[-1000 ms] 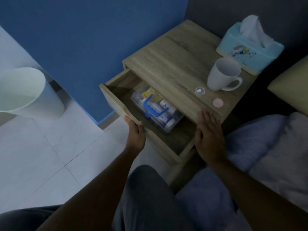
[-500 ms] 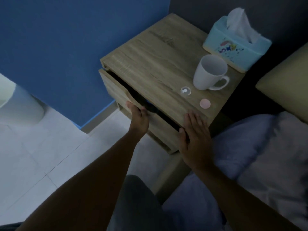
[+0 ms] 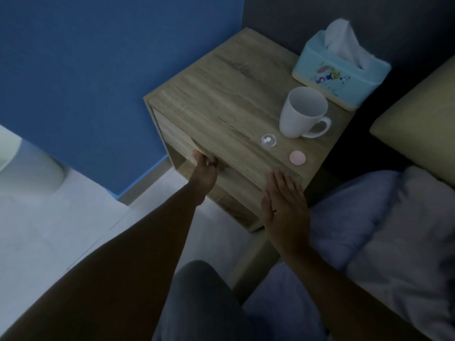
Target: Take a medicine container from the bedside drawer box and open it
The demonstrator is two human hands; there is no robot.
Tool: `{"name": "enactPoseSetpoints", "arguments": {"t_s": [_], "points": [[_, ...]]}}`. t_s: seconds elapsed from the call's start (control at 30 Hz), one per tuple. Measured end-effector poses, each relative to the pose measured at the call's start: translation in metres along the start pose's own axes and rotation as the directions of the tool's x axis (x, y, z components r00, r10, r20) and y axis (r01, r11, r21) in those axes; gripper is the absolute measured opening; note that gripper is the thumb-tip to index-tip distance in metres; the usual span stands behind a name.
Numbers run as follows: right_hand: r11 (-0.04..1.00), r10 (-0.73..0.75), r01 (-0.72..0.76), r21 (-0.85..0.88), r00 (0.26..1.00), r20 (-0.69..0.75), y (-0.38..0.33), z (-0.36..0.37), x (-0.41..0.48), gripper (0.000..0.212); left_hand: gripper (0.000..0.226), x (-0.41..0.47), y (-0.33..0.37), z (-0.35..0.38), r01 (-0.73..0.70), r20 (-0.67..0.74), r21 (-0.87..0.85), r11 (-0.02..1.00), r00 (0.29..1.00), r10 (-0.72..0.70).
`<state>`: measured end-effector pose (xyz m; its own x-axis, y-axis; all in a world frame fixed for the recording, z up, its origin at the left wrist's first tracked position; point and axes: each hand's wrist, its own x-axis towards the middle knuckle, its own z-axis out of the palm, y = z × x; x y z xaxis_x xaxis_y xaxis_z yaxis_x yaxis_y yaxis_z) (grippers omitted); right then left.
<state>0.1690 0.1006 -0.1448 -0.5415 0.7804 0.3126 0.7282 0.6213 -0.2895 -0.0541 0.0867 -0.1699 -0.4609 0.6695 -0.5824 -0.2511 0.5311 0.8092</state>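
The wooden bedside table (image 3: 221, 94) has its drawer (image 3: 172, 136) pushed fully in, so the clear box of medicines inside is hidden. My left hand (image 3: 204, 171) presses against the drawer's front lower edge, fingers curled on it. My right hand (image 3: 285, 200) lies flat, fingers together, on the table's near right corner. On the tabletop stand a small clear container (image 3: 268, 140) holding white tablets and, beside it, a pink round lid (image 3: 297, 157).
A white mug (image 3: 302, 112) and a light blue tissue box (image 3: 339, 72) stand at the back right of the tabletop. Bedding (image 3: 381, 230) and a pillow (image 3: 418, 119) lie to the right. A white bin (image 3: 29, 168) stands on the tiled floor at left.
The drawer went from wide open with the medicine box visible to fully in, pushed by my left hand. My right hand stayed on the table's corner.
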Motion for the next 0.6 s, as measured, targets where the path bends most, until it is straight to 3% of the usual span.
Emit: {"name": "enactPoseSetpoints", "arguments": {"t_s": [0.13, 0.33, 0.47, 0.6], "points": [[1.0, 0.017, -0.016, -0.015, 0.996, 0.091, -0.002, -0.008, 0.003, 0.045, 0.066, -0.032, -0.001, -0.013, 0.05, -0.009, 0.25, 0.967, 0.999, -0.049], [1.0, -0.002, 0.01, -0.018, 0.922, 0.386, -0.007, -0.043, 0.015, 0.049, 0.06, -0.105, 0.007, -0.04, -0.078, 0.011, 0.46, 0.884, 0.997, 0.082], [0.994, -0.011, -0.034, 0.105, 0.916, 0.401, -0.028, -0.088, 0.02, 0.042, 0.052, -0.156, 0.04, -0.052, -0.213, 0.054, 0.577, 0.789, 0.973, 0.223], [0.986, -0.119, 0.071, 0.15, 0.931, 0.344, -0.057, -0.138, 0.032, 0.031, 0.05, -0.202, 0.082, -0.055, -0.306, 0.125, 0.669, 0.677, 0.945, 0.303]]}}
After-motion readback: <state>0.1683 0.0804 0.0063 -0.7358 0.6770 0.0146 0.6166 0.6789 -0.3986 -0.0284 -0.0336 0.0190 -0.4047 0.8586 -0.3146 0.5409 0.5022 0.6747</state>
